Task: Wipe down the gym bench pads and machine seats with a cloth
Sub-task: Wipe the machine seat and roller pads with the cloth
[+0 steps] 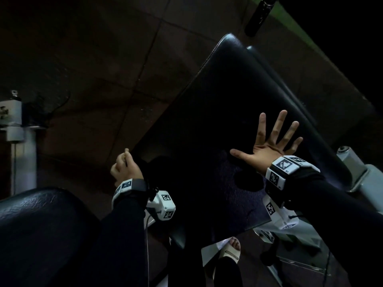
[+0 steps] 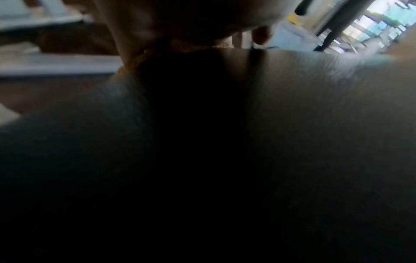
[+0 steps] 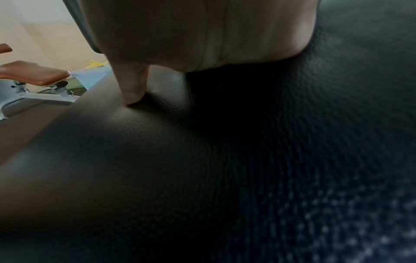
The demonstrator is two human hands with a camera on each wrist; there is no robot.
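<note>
Two sleeved forearms reach in from the bottom of the head view, each with one tagged wrist unit. At 7 o'clock lies one rounded black pad. A second, long pad runs from the centre toward 1 o'clock. The right hand lies flat on it at 3 o'clock, five fingers spread and straight, holding nothing. The left hand, at 8 o'clock by the long pad's lower left edge, has its fingers curled; what they hold I cannot tell from this view. One sandalled foot shows at 6 o'clock, one grey metal frame at 4 o'clock, one post at 9 o'clock.

Left wrist view: blurred. Dark padding fills most of it; the left hand sits at 12 o'clock with a strip of yellowish cloth just under it, touching the pad edge. Whether the fingers pinch it is not clear.

Right wrist view: black grained pad fills the picture. The right hand presses at 12 o'clock, one fingertip denting the surface. Two brown seats show at 9 o'clock.
</note>
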